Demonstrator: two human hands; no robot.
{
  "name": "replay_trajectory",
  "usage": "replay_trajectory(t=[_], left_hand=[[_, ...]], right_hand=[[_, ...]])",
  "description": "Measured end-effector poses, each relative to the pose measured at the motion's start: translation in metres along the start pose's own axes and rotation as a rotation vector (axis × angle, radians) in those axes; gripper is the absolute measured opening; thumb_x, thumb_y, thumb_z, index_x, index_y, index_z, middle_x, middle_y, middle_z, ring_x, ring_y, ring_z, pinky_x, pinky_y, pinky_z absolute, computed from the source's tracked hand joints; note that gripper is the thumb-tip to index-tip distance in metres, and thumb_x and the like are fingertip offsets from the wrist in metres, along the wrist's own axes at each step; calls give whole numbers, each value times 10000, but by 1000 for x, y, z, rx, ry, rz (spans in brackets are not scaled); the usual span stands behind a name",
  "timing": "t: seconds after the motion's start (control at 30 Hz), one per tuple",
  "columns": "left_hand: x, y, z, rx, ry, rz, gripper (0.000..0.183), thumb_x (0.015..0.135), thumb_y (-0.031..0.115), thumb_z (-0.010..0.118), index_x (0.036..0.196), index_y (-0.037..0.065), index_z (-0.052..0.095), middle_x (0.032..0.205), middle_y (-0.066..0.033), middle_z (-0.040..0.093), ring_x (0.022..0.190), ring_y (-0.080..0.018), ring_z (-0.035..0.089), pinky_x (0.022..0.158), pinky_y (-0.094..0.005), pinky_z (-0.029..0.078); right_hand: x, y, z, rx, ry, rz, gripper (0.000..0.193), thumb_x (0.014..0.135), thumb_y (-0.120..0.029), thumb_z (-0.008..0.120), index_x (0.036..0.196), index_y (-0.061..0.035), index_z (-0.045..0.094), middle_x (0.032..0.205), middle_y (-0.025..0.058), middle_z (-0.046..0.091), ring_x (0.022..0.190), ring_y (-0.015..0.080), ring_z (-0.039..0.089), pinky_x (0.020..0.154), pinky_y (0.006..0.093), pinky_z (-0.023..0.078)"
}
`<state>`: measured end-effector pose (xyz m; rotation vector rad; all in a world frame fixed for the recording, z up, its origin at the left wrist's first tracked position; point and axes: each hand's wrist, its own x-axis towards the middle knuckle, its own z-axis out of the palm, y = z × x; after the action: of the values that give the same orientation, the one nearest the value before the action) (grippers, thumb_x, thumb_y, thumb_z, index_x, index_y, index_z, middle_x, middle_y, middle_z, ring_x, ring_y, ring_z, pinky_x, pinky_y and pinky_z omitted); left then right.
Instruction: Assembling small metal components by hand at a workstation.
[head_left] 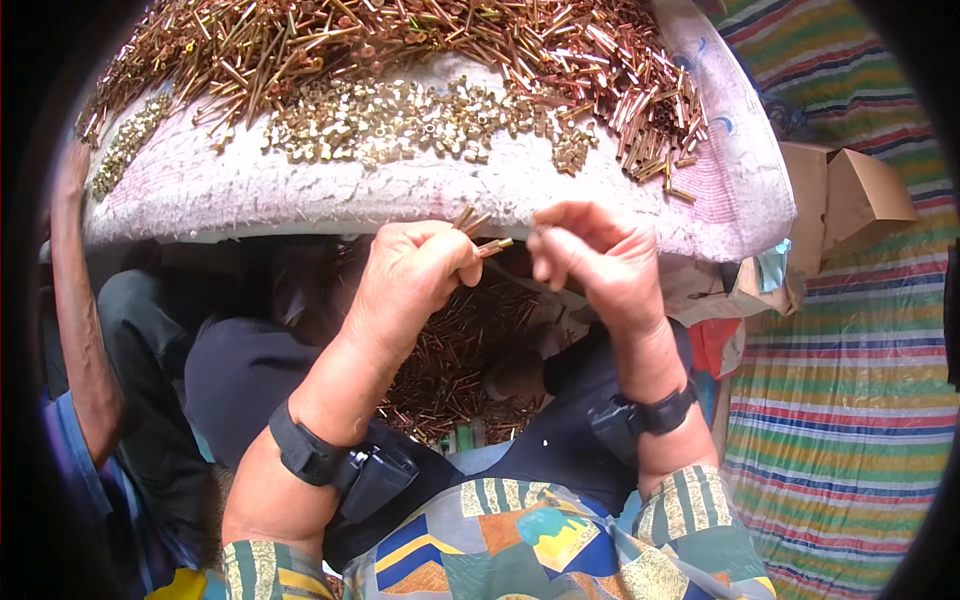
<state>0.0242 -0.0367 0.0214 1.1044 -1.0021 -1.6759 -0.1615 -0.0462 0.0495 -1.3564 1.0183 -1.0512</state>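
Note:
My left hand (420,265) is closed around several thin copper-coloured metal tubes (494,247), whose ends poke out past the thumb and forefinger. Just to its right, my right hand (610,258) has its thumb and fingers drawn together; what they hold, if anything, is too blurred to make out. Both hands hover at the near edge of a padded white surface (300,190). A big heap of similar copper-coloured tubes (400,45) covers its far part. In front of that heap lie many small shiny gold-coloured metal pieces (390,125).
Between my legs, below the hands, is another pile of copper-coloured tubes (455,350). Another person's arm (80,310) reaches to the surface at the far left. An open cardboard box (860,200) stands at the right, on a striped multicoloured sheet (840,430).

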Motion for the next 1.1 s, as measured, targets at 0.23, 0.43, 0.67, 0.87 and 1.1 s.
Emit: replay_trajectory(t=[0.23, 0.43, 0.67, 0.87, 1.1], left_hand=[[2, -3, -2, 48, -1, 31, 193, 689, 155, 499, 561, 17, 546, 481, 34, 427, 434, -37, 323, 414, -206, 238], [0, -4, -3, 92, 50, 78, 213, 689, 162, 526, 544, 14, 569, 492, 30, 470, 488, -39, 392, 455, -215, 305], [0, -8, -2, 258, 103, 268, 202, 694, 143, 565, 587, -28, 559, 443, 10, 398, 491, -26, 365, 421, -253, 322], [-3, -7, 0, 295, 64, 270, 205, 695, 152, 561, 594, -26, 569, 444, -2, 402, 486, -29, 372, 425, -251, 333], [-2, -4, -1, 270, 63, 295, 211, 700, 153, 550, 588, -26, 564, 446, 4, 409, 483, -27, 373, 423, -244, 327]], right_hand=[[-8, 5, 18, -21, -33, -27, 131, 821, 2, 572, 944, 44, 580, 735, 59, 616, 574, 73, 571, 483, 172, 449], [-9, 5, 22, -150, -22, -66, 79, 824, -25, 582, 884, 27, 586, 659, 29, 591, 539, 59, 537, 471, 175, 421], [-4, 11, 18, -612, -25, -281, 185, 840, -109, 579, 688, -17, 527, 515, 40, 462, 455, 72, 393, 425, 246, 346], [-10, 17, 21, -419, -15, -130, 248, 865, -150, 567, 661, -19, 514, 519, 2, 443, 475, 59, 353, 423, 235, 324], [-13, 17, 23, -263, -8, -119, 221, 878, -158, 556, 703, -27, 523, 565, -21, 494, 513, 33, 428, 462, 201, 365]])
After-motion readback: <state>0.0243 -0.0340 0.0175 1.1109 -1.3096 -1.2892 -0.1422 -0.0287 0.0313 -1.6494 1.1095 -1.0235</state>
